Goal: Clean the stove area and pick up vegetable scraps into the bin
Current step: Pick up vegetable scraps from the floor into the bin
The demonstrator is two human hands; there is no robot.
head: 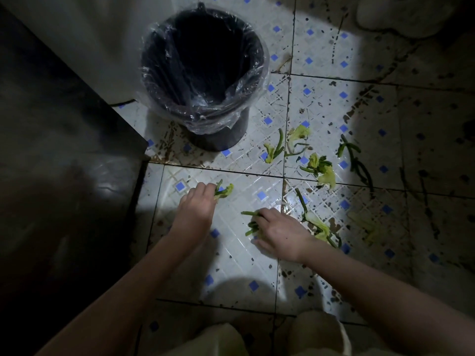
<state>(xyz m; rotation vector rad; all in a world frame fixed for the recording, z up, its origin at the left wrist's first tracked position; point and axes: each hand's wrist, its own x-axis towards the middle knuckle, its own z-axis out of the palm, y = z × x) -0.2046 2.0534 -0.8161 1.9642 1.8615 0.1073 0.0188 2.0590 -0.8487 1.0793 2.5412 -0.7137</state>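
Head view: green-yellow leaf scrap (225, 191) was pinched by left hand (196, 204); dark green stem bundle (252, 223) was gripped by right hand (281, 233). At 12 o'clock, black round plastic-lined bin (218, 138) was seen.

A black bin (221, 140) with a clear plastic liner (205, 116) stands on the white tiled floor (244, 253). In front of the bin, on the person's side, the left hand (198, 204) pinches a leafy scrap (225, 191). Further from the bin and more to its right, the right hand (279, 232) grips green stems (250, 222) that lie on the floor. More loose scraps (321, 170) lie right of the bin.
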